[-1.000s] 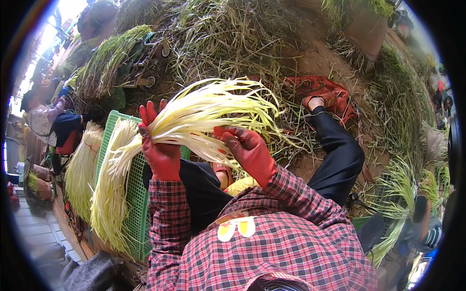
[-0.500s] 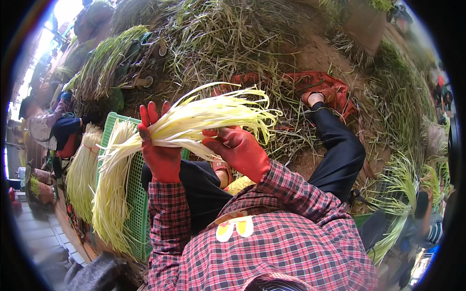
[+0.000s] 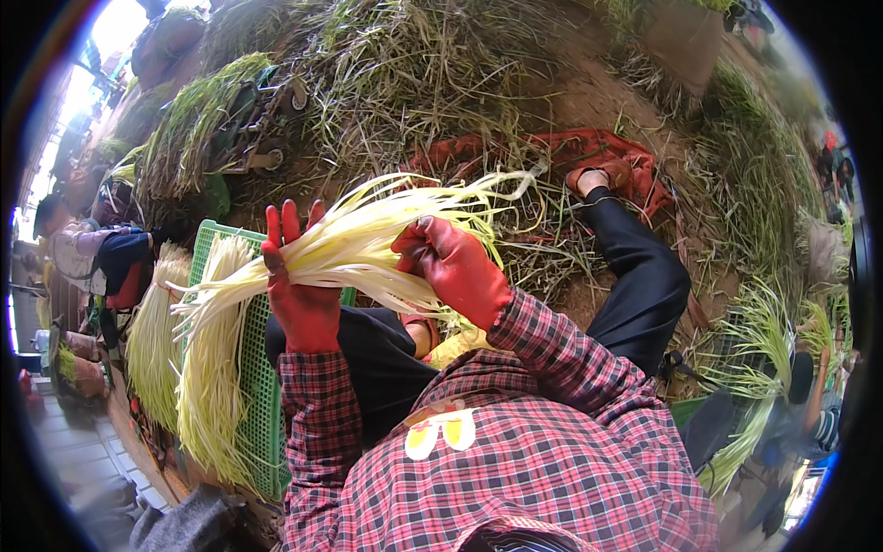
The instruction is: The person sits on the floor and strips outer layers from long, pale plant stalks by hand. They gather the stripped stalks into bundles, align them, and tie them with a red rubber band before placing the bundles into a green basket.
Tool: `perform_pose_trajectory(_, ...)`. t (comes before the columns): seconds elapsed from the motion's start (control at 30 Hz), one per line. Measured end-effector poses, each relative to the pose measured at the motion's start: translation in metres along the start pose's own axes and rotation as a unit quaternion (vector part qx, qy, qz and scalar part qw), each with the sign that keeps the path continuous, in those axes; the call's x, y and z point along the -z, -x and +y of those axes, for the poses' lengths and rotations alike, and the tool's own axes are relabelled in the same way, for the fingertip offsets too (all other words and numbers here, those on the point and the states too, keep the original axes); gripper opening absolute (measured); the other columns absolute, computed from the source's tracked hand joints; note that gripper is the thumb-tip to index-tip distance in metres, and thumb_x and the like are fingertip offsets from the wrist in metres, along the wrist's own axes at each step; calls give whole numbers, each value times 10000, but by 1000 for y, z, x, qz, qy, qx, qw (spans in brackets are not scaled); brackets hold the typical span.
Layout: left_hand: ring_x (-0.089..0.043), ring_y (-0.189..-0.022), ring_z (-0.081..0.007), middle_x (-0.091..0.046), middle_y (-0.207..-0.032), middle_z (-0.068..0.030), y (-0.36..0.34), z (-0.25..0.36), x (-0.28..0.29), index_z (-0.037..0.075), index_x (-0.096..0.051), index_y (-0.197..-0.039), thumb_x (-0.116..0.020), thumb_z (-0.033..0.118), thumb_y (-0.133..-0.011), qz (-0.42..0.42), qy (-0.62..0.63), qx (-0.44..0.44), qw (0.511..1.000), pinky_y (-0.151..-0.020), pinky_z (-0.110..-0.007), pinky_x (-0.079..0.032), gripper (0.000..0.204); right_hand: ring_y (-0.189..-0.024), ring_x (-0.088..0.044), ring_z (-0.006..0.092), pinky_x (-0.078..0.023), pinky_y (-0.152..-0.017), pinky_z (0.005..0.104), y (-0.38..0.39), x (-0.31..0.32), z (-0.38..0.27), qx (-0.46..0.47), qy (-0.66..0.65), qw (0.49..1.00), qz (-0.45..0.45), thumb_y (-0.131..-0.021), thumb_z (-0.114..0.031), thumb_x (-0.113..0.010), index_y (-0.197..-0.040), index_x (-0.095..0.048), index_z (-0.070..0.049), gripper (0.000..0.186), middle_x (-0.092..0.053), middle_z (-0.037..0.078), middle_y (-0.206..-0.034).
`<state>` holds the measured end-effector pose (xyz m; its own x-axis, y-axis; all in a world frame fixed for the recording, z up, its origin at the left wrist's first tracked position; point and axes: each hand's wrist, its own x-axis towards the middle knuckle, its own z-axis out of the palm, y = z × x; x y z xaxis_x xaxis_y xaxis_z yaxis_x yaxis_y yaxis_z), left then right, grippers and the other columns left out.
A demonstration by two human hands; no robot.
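Note:
Both my hands wear red rubber gloves. My left hand [image 3: 303, 304] grips the middle of a loose bunch of yellow chives [image 3: 363, 235] between thumb and palm, its fingers pointing up. The pale stalk ends poke out to the left, while the leafy tips fan out to the right. My right hand [image 3: 458, 274] is closed at the tip side, fingers curled and pinching against some of the leaves; exactly which strands it has is hidden. Left of my left hand, more yellow chives [image 3: 210, 396] lie draped across a green plastic crate [image 3: 265, 414].
Another bundle of chives [image 3: 152, 345] leans outside the crate. Heaps of green and dried leaves [image 3: 405, 83] cover the ground ahead, beside a crumpled red sheet [image 3: 598, 147]. Green-leafed bundles [image 3: 759, 350] lie at right. A seated person [image 3: 87, 248] is at far left.
My right hand has lifted slightly and turned, its fingers now curled closed over the leaves. The leaf tips have shifted, with one strand stretching farther right. My left hand keeps its hold.

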<state>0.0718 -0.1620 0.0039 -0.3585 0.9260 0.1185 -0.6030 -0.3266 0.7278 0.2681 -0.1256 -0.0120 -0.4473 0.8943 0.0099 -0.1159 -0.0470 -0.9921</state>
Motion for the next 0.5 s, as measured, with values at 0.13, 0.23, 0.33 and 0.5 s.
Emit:
perform_pose_trajectory(0.13,-341,-1396,-330,-373,-1530,-18,0,0,1,161,-256,-1527,-497,451,-985,7,10,-12,1000,-1146,-559,-263,660,-910,-654,142,-539,-856,291,2,8,0,-42,-83,994,-48,-959,80,-420,-1123,-560,12,226,-664,98,-993)
perform_pose_trajectory(0.23,-343,-1396,-327,-375,-1530,-2,0,2,2,180,-256,-1529,-502,441,-986,11,19,-25,999,-1151,-559,-252,651,-908,-637,118,-513,-824,246,12,9,-5,-43,-120,990,-59,-930,47,-552,-1206,-566,-8,281,-663,81,-1058)
perform_pose_trajectory(0.33,-344,-1397,-320,-379,-1527,19,0,4,3,191,-260,-1530,-506,428,-987,15,30,-29,999,-1154,-555,-247,642,-953,-646,150,-531,-838,292,23,9,-10,-42,-41,995,-79,-880,-67,-694,-1229,-571,-8,375,-654,92,-1102)
perform_pose_trajectory(0.5,-345,-1398,-313,-383,-1525,39,0,4,6,197,-263,-1530,-517,413,-986,12,42,-22,999,-1159,-550,-241,639,-911,-635,127,-522,-837,286,26,2,-9,50,103,992,-46,-879,-74,-702,-1245,-635,-75,372,-658,78,-1084)
